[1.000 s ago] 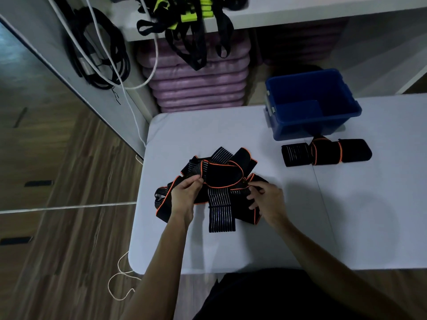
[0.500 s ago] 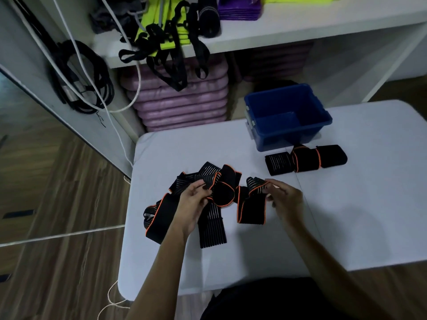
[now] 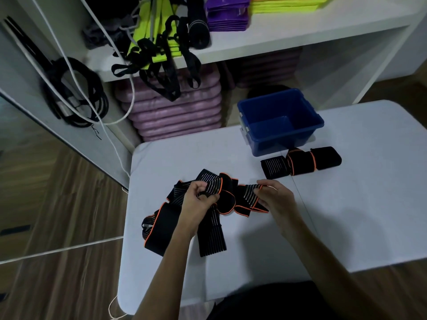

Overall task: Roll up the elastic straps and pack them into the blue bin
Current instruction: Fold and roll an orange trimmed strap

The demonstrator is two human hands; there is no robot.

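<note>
1. Change since half a second ago: both hands have drawn the loose strap out a little wider, the right hand now carrying its striped end further from the pile; the rolled straps and the bin have not moved.
2. Left hand [image 3: 198, 202]: fingers curled round a striped section of the loose elastic strap [image 3: 221, 199], lifted just above the pile.
3. Right hand [image 3: 275, 197]: fingers and thumb pinching the strap's other striped end, held just off the surface.
4. Loose elastic strap: black, orange-edged, with pale ribbing on parts; tangled in loops between and below the hands. One ribbed tail lies flat toward the near edge; a plain black loop trails to the left edge of the surface.
5. Surface [image 3: 346, 215]: white, rounded corners, bearing all task items.
6. Rolled straps [image 3: 300, 162]: black and orange bundle lying on its side, beyond the right hand, just in front of the bin.
7. Blue bin [image 3: 280, 121]: open-topped, at the far edge of the surface; nothing seen inside.
8. Shelf [image 3: 300, 31]: white, behind the surface, holding black and yellow-green bands [image 3: 157, 42], purple [image 3: 227, 15] and yellow stacks.
9. Purple mats [image 3: 175, 109]: stacked beneath the shelf.
10. Cables [image 3: 76, 88]: black and white, hung on the left panel.
</note>
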